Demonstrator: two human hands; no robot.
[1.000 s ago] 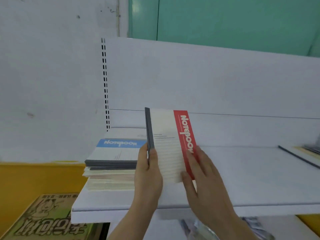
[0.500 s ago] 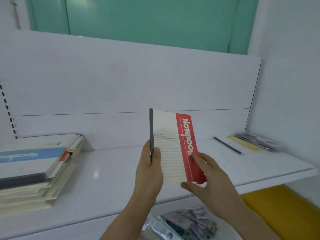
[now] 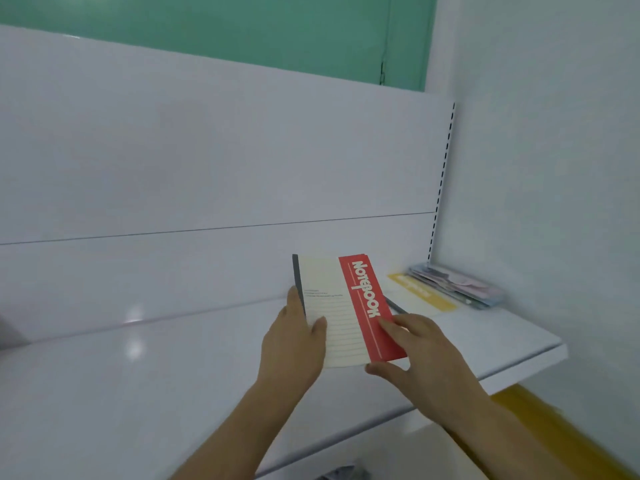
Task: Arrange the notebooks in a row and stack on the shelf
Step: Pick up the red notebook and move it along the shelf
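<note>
Back panel (image 3: 207, 150): flat white sheet, smooth, faintly glossy, split by one thin dark horizontal seam. A slotted upright strip (image 3: 441, 181) with a column of small dark slots runs down its right edge, where it meets a plain white side wall (image 3: 554, 150). Teal painted surface (image 3: 225, 26) above the panel.

Shelf (image 3: 104, 393): long white board, smooth and shiny, with soft light spots reflected on its left part; squared front edge, right end butting the side wall.

Yellow surface (image 3: 540, 431) below the shelf at lower right, matte, blurred.

Far right of shelf, in the corner: a low pile of thin notebooks (image 3: 457, 287), pale covers, edges fanned and uneven; detail too blurred to read. Just beside it a flat notebook with a yellow band (image 3: 420, 292) lies on the shelf.

Held notebook (image 3: 341, 306): thin, rectangular, soft cover. Cream front with fine ruled lines, dark grey spine strip on the left, broad red band on the right with white lettering "Notebook" running lengthwise. It is tilted up above the shelf, right of centre, near the corner pile but apart from it.

Left hand (image 3: 294, 344): grips the spine side, thumb lying over the cream cover, fingers behind and hidden.

Right hand (image 3: 419, 355): pinches the lower right corner, fingers on the red band, thumb under the bottom edge.
</note>
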